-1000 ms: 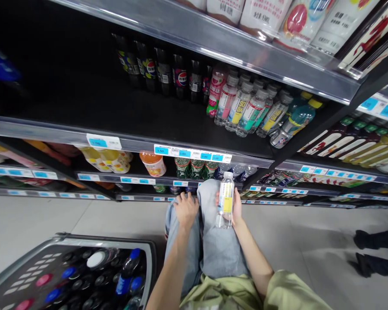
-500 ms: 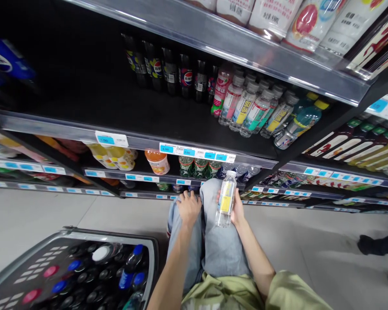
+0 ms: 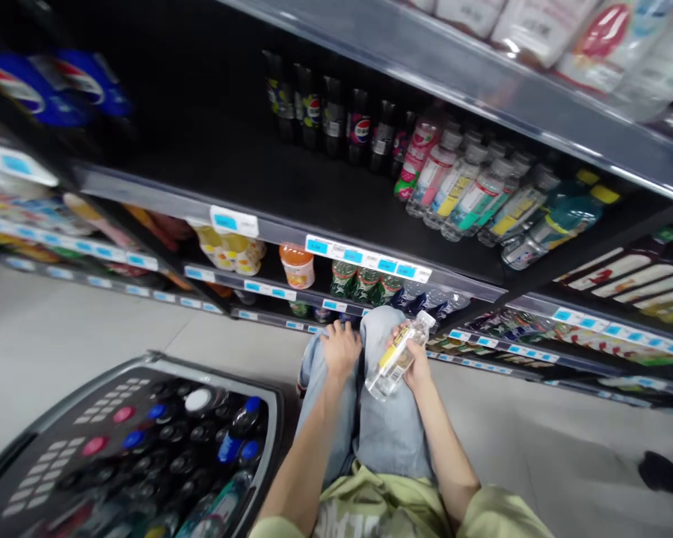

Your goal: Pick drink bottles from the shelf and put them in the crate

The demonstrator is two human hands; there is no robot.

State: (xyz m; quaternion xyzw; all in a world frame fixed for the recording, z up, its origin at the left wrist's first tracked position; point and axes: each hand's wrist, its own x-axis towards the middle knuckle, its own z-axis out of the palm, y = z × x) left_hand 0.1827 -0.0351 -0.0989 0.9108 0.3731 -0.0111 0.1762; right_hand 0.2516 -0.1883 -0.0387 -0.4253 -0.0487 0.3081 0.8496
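Observation:
In my right hand (image 3: 418, 365) is a clear drink bottle (image 3: 399, 357) with a yellow and white label and a white cap. The fingers wrap round it above my right knee, and it tilts with its cap toward the upper right. My left hand (image 3: 341, 347) lies on my left knee, fingers stretched out and holding nothing. Ahead, on the shelf (image 3: 292, 179), similar clear bottles (image 3: 479, 198) with pink, yellow and green labels stand in a cluster. Dark cola bottles (image 3: 333, 116) line up to their left.
A grey basket (image 3: 162, 366) full of bottles stands on the floor at my left. Large blue-labelled bottles (image 3: 84, 86) sit on the shelf's far left. Lower shelves hold an orange drink bottle (image 3: 297, 267) and green bottles (image 3: 364, 284). A person's dark shoe (image 3: 665, 474) is at the right.
My right hand has turned the bottle from nearly upright to tilted, its cap swinging right. My left hand stays on the knee. The view has shifted left, so the shelf and basket appear further right.

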